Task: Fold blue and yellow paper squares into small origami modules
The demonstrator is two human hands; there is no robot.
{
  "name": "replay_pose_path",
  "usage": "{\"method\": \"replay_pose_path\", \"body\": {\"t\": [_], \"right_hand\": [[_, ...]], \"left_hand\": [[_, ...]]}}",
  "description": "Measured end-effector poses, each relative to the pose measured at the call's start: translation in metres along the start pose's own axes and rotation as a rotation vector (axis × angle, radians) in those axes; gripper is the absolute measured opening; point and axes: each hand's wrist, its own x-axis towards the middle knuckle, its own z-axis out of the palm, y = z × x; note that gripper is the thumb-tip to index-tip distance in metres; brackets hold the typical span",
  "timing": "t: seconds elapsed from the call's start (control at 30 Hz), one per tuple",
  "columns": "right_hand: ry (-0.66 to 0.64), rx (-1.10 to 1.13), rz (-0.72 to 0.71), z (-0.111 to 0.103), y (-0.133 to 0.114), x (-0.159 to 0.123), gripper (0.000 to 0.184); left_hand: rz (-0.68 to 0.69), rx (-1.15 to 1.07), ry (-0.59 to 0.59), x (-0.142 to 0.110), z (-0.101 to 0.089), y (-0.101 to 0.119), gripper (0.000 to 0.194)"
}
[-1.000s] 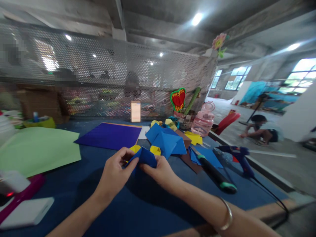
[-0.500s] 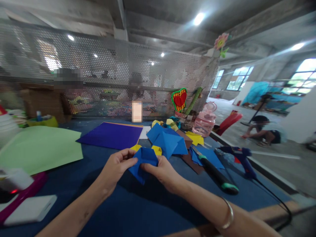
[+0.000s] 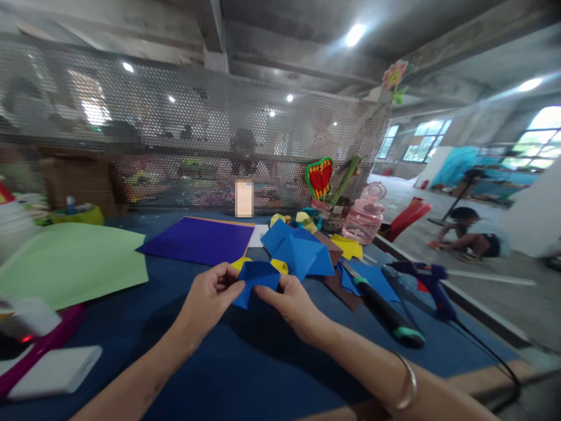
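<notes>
Between both hands is a folded piece of blue paper (image 3: pixel 259 278), held a little above the dark blue tabletop (image 3: pixel 197 374). My left hand (image 3: pixel 211 295) pinches its left side between thumb and fingers. On the right side, my right hand (image 3: pixel 291 301) grips it with the thumb laid across the near face; a silver bangle (image 3: pixel 407 383) circles that wrist. Just behind the held paper, small yellow folded paper pieces (image 3: pixel 279 266) show in part. Larger folded blue paper (image 3: pixel 300 251) lies beyond the right hand.
A utility knife (image 3: pixel 385 316) lies across blue sheets, with a hot glue gun (image 3: pixel 425 280) and its cord farther right. Purple paper (image 3: pixel 201 240) and light green paper (image 3: pixel 74 263) lie left. A pink bottle (image 3: pixel 363 216) stands behind. Someone crouches (image 3: pixel 473 234) on the floor at right.
The blue paper has turned in my fingers: its pointed lower flap hung down toward me half a second ago and now shows shorter. Both hands stay in nearly the same place.
</notes>
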Motion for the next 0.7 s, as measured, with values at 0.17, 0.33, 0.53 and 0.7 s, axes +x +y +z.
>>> {"method": "replay_pose_path", "body": {"t": [0.17, 0.33, 0.53, 0.7], "right_hand": [[-0.018, 0.048, 0.033, 0.0019, -0.0021, -0.0017, 0.029], [-0.005, 0.054, 0.054, 0.0032, -0.004, -0.0019, 0.03], [0.004, 0.019, 0.034, 0.0031, 0.0002, 0.0001, 0.03], [0.001, 0.014, 0.027, 0.0022, 0.0025, 0.002, 0.028]], "left_hand": [[-0.159, -0.198, -0.028, -0.0013, 0.0017, 0.0067, 0.02], [-0.256, -0.364, -0.072, -0.0035, 0.0017, 0.0103, 0.02], [-0.316, -0.389, -0.055, -0.0017, 0.001, 0.0073, 0.009], [-0.331, -0.37, -0.062, -0.0002, -0.001, 0.0052, 0.008]]}}
